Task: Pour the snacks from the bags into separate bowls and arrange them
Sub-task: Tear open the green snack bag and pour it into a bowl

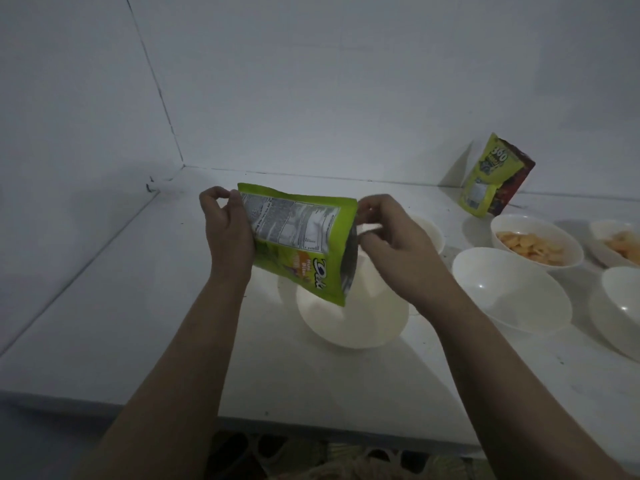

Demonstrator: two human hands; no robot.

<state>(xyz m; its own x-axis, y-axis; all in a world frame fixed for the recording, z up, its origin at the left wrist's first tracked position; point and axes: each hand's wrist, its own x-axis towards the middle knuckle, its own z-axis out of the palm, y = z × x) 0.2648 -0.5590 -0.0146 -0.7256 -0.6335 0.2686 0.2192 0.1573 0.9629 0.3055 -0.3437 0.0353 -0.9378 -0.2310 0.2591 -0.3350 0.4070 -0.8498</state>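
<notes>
Hands [228, 226] on tilted green bag [304, 244]

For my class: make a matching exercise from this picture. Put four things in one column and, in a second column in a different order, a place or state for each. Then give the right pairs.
Things
1. green bag
2. bowl of orange snacks
3. second green bag
4. bowl under the bag

Places or states
A. stands at the back, by the wall
B. held tipped by left hand and right hand
C. white, directly below the open bag mouth
D. already filled, on the right side of the table

Pairs: 1-B, 2-D, 3-A, 4-C
</notes>
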